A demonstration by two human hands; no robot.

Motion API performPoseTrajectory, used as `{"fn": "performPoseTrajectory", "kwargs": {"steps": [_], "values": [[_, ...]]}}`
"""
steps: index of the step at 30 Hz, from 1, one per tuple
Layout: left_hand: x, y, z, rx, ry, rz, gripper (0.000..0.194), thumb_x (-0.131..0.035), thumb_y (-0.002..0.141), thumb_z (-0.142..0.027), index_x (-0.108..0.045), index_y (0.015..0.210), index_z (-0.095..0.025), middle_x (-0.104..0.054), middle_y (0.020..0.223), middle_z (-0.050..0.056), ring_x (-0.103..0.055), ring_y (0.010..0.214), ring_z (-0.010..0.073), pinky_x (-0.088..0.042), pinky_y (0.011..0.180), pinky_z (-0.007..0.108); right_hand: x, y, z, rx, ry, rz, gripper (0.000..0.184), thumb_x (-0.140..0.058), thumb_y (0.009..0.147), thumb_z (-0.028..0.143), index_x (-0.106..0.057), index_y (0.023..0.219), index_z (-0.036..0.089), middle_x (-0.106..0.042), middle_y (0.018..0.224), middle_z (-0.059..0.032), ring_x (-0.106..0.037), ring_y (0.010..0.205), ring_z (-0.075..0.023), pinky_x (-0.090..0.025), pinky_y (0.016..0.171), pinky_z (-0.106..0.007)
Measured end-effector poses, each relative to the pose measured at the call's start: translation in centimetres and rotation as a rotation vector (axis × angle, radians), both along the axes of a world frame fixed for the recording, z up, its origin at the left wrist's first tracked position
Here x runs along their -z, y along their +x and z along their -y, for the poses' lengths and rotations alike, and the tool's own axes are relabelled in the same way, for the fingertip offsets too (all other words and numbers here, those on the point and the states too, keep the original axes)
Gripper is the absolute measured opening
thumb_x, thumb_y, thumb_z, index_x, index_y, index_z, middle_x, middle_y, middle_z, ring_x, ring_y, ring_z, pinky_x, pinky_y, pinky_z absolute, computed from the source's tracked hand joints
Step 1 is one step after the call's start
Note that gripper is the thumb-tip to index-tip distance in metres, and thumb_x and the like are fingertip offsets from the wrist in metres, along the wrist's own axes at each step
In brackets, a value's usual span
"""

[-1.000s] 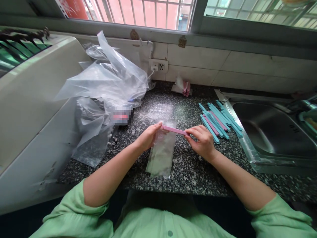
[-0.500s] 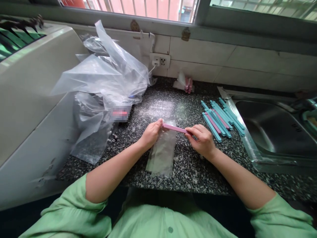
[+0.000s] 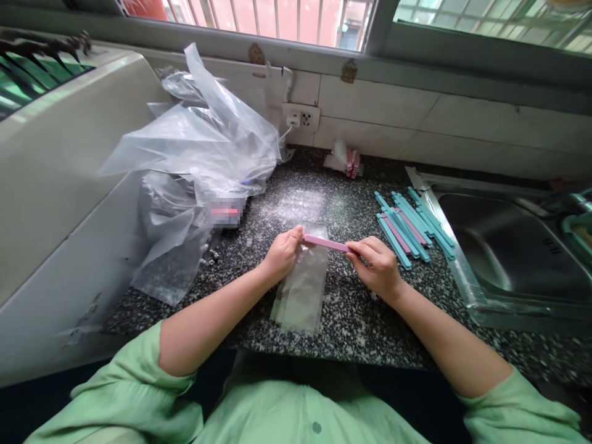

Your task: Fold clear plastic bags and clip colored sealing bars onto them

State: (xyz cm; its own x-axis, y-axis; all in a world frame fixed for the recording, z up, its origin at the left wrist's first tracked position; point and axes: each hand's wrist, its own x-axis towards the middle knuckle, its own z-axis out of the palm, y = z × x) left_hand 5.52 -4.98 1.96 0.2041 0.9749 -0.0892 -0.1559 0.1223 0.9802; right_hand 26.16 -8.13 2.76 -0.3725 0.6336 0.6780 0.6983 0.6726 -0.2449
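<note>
A slim pink bag-sealing clip (image 3: 326, 243) is stretched level between my two hands. My left hand (image 3: 285, 250) pinches its left end, and my right hand (image 3: 375, 265) grips the right end between thumb and fingers. Beneath the clip, a flat clear plastic bag (image 3: 300, 293) lies on the speckled counter, its upper part close under my left hand. Whether the clip touches the bag, I cannot tell. Right of my right hand lies a loose pile of blue clips (image 3: 423, 225) with a few pink ones among them.
Large crumpled plastic bags (image 3: 198, 142) heap at the left beside a white appliance (image 3: 92, 142). A steel sink (image 3: 504, 240) is set in at the right. Against the tiled wall stand small pink clips (image 3: 353, 163) and a socket (image 3: 303, 117) with a plug.
Both hands keep the same hold on the pink clip. The whole view has shifted slightly; otherwise the things on the counter look the same.
</note>
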Motion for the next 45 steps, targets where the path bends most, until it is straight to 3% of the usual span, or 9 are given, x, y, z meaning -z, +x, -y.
{"fn": "performPoseTrajectory", "kwargs": {"steps": [7,17,34,45], "values": [[-0.26,-0.07,0.07,-0.023,0.013,-0.02,0.048,-0.053,0.072,-0.057,-0.061,0.055,-0.013,-0.049,0.048,-0.001,-0.037,0.043,0.0073,-0.03,0.044,0.021,0.2,0.07,-0.09,-0.016,0.025,-0.02,0.016,-0.055,0.08,0.014,-0.06,0.093,0.019,-0.06,0.072,-0.0048,-0.054,0.066,-0.0165,-0.049,0.061,-0.029],[-0.24,0.17,0.07,-0.013,-0.155,0.101,0.046,-0.057,0.067,-0.058,-0.06,0.06,-0.013,-0.052,0.049,-0.002,-0.043,0.043,0.0081,-0.033,0.043,0.02,-0.02,-0.03,-0.02,-0.023,0.042,-0.033,0.015,-0.056,0.08,0.015,-0.061,0.093,0.019,-0.061,0.072,-0.0046,-0.055,0.066,-0.0159,-0.05,0.061,-0.029],[-0.29,0.02,-0.32,-0.066,-0.09,0.023,0.042,-0.056,0.069,-0.055,-0.053,0.059,-0.015,-0.048,0.05,-0.004,-0.039,0.045,0.0072,-0.033,0.046,0.02,0.38,-0.16,-0.16,0.01,-0.15,-0.185,0.009,-0.056,0.08,0.019,-0.062,0.087,0.021,-0.061,0.07,-0.0023,-0.054,0.062,-0.0135,-0.047,0.057,-0.026],[-0.79,0.16,-0.15,-0.065,-0.156,0.053,0.041,-0.057,0.069,-0.054,-0.053,0.059,-0.015,-0.047,0.046,-0.004,-0.038,0.039,0.0065,-0.031,0.04,0.019,0.31,-0.15,-0.15,-0.001,-0.193,-0.273,0.007,-0.054,0.081,0.02,-0.059,0.086,0.02,-0.059,0.072,-0.0018,-0.053,0.064,-0.0131,-0.046,0.059,-0.027]]}}
